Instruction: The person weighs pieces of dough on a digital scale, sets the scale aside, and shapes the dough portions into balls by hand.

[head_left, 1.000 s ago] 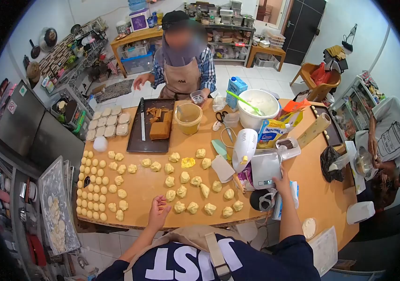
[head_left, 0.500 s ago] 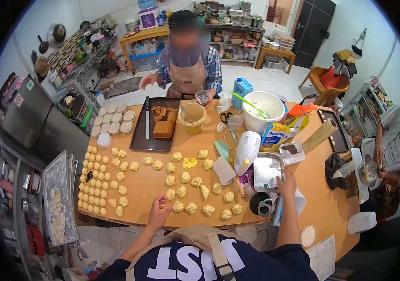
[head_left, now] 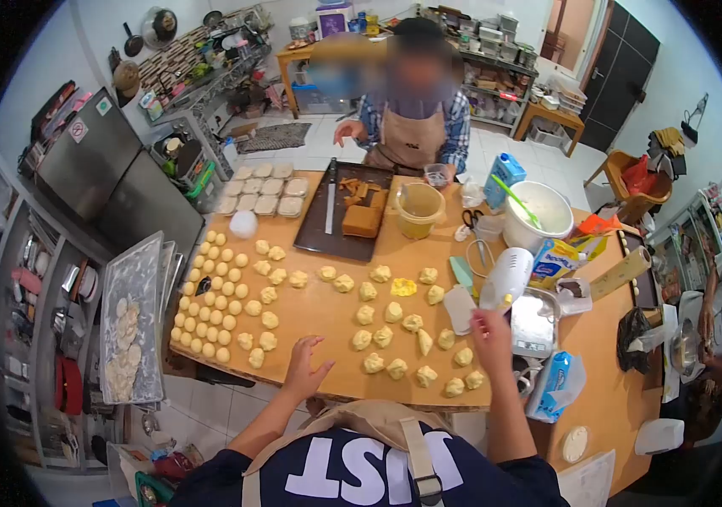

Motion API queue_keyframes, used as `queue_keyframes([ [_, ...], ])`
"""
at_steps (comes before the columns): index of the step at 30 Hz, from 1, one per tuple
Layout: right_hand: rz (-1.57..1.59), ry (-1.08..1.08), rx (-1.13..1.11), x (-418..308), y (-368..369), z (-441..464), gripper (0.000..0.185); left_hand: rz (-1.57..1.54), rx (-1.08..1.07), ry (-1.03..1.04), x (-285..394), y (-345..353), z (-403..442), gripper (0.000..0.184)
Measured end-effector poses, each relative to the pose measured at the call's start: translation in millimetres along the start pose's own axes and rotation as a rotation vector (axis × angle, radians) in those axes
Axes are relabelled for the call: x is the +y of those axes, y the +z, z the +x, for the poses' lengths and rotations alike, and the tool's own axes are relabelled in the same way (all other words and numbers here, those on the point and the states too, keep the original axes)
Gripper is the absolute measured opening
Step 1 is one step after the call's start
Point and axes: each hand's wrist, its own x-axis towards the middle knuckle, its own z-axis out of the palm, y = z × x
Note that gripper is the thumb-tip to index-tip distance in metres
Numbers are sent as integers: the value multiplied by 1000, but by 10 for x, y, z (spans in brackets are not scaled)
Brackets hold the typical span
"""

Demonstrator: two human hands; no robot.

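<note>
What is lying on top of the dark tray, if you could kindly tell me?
On the dark tray lie a long knife, a brown block and smaller brown pieces. The surface beneath them cannot be seen.

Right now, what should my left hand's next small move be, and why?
Probably reach for a rough lump to its right and start rolling it: your left hand is open and looks free, and that lump is uneven, unlike the smooth balls at far left.
</note>
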Motion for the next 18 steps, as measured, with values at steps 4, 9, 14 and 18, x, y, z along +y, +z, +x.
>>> queue_keyframes([
  [4,-48,-154,-320,-432,939,-304,27,109,17,89,-246,-490,-125,33],
  [9,-279,-58,-619,-724,1629,-416,59,-21,54,31,-844,-1160,-367,17],
  [14,-559,53,-382,-86,2059,-108,80,43,177,-22,-1033,-1790,-508,15],
  [18,-691,154,-389,-53,2123,211,83,66,136,-7,-1124,-2085,-588,20],
])
